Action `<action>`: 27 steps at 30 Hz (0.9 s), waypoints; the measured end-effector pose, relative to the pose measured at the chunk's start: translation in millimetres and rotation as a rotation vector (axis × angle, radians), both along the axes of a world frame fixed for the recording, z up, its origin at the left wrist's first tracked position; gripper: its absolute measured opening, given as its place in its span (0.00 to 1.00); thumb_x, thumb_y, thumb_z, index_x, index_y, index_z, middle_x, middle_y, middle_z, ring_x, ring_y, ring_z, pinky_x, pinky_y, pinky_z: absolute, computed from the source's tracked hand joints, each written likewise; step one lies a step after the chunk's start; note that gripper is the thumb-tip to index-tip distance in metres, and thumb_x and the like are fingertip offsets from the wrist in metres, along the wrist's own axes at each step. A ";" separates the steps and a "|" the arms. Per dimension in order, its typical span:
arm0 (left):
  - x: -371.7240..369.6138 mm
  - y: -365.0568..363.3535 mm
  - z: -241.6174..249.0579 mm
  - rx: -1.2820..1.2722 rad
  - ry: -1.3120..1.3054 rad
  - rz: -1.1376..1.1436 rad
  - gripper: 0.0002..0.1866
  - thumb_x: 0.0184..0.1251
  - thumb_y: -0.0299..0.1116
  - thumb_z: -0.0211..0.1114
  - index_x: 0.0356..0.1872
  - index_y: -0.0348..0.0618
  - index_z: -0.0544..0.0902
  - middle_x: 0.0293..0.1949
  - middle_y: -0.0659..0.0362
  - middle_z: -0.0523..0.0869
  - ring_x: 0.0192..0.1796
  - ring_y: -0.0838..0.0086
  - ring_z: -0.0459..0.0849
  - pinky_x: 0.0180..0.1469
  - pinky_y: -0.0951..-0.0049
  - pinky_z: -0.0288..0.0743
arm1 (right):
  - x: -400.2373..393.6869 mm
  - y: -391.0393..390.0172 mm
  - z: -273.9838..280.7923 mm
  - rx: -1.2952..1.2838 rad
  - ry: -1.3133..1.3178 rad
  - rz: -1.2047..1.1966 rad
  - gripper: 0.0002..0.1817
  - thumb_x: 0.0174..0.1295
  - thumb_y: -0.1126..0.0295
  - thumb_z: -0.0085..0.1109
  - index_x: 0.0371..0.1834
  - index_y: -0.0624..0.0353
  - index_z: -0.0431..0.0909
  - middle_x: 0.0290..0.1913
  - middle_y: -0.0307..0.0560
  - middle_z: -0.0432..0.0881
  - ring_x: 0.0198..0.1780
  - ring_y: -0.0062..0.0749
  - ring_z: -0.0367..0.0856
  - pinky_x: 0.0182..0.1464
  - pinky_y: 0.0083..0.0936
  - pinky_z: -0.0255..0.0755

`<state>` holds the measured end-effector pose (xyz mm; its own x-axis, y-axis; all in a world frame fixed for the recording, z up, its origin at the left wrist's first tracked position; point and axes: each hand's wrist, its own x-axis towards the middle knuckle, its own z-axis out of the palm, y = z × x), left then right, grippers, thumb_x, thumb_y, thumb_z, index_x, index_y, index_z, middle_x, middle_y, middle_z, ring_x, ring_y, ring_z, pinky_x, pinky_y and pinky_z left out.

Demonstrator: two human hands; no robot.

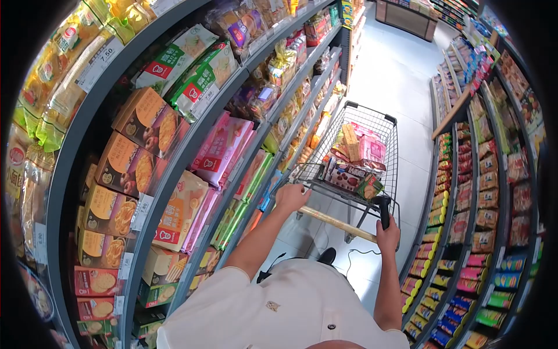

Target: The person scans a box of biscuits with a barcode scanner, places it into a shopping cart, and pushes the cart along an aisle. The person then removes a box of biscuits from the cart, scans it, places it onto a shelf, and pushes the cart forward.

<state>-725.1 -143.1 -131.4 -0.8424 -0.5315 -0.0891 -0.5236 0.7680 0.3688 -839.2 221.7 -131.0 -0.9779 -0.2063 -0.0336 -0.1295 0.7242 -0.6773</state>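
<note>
A wire shopping cart (397, 152) stands ahead of me in the aisle, its pale bar handle (337, 223) crossing in front of my body. My left hand (292, 197) is closed around the handle's left end, close to the shelf. At the other end, the fingers of my right hand (388, 235) are wrapped round the bar beside a black upright piece (384, 213). Inside the basket lie a pink package (372, 149), a tan box (350, 141), a dark box with round pictures (343, 176) and a green packet (369, 188).
Tall shelving (229, 93) with boxed and bagged snacks runs close along my left. Another shelf unit (459, 192) of packaged goods lines the right. Between them, the pale tiled floor (390, 64) leads to a display stand (406, 20). A thin dark cable (350, 262) hangs near my shoe (327, 256).
</note>
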 end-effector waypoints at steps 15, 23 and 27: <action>-77.4 -5.1 7.4 -0.014 -0.092 0.040 0.22 0.72 0.58 0.63 0.39 0.53 0.93 0.38 0.53 0.93 0.45 0.54 0.91 0.48 0.52 0.84 | -70.6 -8.9 -2.7 0.010 0.048 0.047 0.25 0.66 0.60 0.67 0.65 0.55 0.80 0.44 0.61 0.89 0.46 0.62 0.88 0.50 0.52 0.78; -110.3 -14.7 4.9 0.013 -0.013 0.030 0.21 0.70 0.56 0.63 0.35 0.51 0.92 0.34 0.50 0.92 0.43 0.52 0.91 0.46 0.50 0.83 | -102.0 -16.5 -6.5 -0.016 0.029 0.058 0.24 0.69 0.62 0.65 0.65 0.59 0.80 0.43 0.60 0.89 0.44 0.59 0.88 0.47 0.47 0.78; -130.6 -24.2 1.8 0.009 0.036 0.005 0.20 0.70 0.55 0.64 0.36 0.50 0.92 0.33 0.50 0.92 0.42 0.52 0.91 0.46 0.50 0.83 | -117.3 -24.4 -7.0 -0.008 0.040 0.038 0.24 0.69 0.61 0.65 0.66 0.59 0.80 0.42 0.61 0.88 0.42 0.59 0.88 0.46 0.47 0.78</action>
<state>-855.6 -167.4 -129.7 -0.8424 -0.5351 -0.0634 -0.5137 0.7621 0.3942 -956.5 197.3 -138.0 -0.9699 -0.2433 0.0070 -0.1837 0.7129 -0.6768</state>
